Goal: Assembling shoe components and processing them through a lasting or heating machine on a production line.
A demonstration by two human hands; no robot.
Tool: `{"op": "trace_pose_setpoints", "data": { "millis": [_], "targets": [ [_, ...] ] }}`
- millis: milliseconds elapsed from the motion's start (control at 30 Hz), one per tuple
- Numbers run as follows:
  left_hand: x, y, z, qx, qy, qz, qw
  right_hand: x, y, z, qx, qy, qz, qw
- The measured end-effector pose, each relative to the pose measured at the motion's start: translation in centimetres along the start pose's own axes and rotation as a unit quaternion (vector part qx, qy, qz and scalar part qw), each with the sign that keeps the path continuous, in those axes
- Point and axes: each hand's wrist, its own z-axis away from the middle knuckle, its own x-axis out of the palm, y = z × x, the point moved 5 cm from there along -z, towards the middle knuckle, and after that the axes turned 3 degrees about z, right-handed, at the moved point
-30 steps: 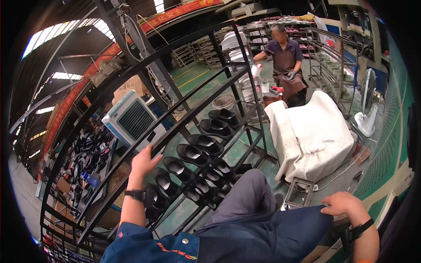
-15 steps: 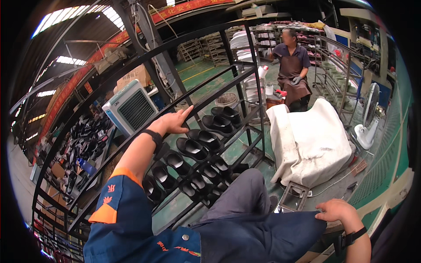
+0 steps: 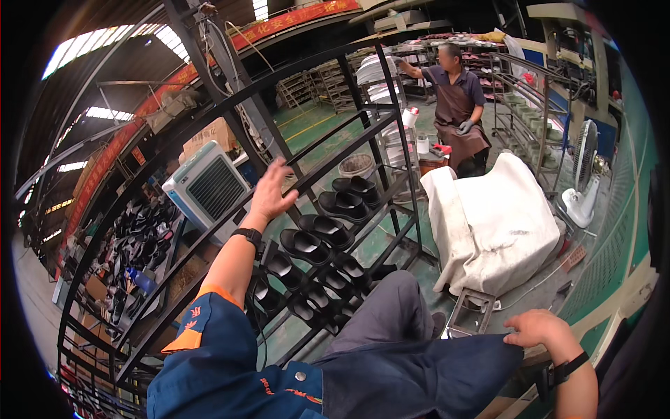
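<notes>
My left hand point(image 3: 272, 194) is raised in front of the black metal rack point(image 3: 307, 164), fingers spread and nothing held. It is close to the rack's slanting rail; whether it touches it I cannot tell. Pairs of black slip-on shoes point(image 3: 307, 246) stand in rows on the rack's lower tiers, just right of and below this hand. At the lower right my right hand point(image 3: 536, 328) rests by the edge of the dark blue cloth point(image 3: 447, 363) over my thigh. Its thumb and fingertips are apart and hold nothing visible.
A grey air cooler point(image 3: 206, 183) stands behind the rack. A white cloth-covered block point(image 3: 492, 223) is ahead on the right, near a white fan point(image 3: 585, 171) and a small metal frame point(image 3: 471, 313). A co-worker in a brown apron point(image 3: 457, 112) sits beyond, beside stacked white pieces point(image 3: 377, 77).
My left hand has tilted upward and its fingers have spread wider. My right hand stays by the cloth edge. The co-worker's arm has stretched out toward the white stack.
</notes>
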Motion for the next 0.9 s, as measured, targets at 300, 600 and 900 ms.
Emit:
{"op": "trace_pose_setpoints", "data": {
  "millis": [300, 600, 900],
  "targets": [
    [0.0, 0.9, 0.3, -0.109, -0.02, 0.052, 0.993, 0.8, 0.3, -0.3, 0.011, -0.029, -0.007, 1.0],
    [0.8, 0.6, 0.3, -0.104, -0.122, 0.017, 0.987, 0.8, 0.5, -0.7, 0.002, -0.025, -0.011, 1.0],
    [-1.9, 2.1, 0.3, -0.025, 0.083, -0.025, 0.996, 1.0, 0.6, -0.8, 0.0, -0.024, -0.006, 1.0]
  ]
}}
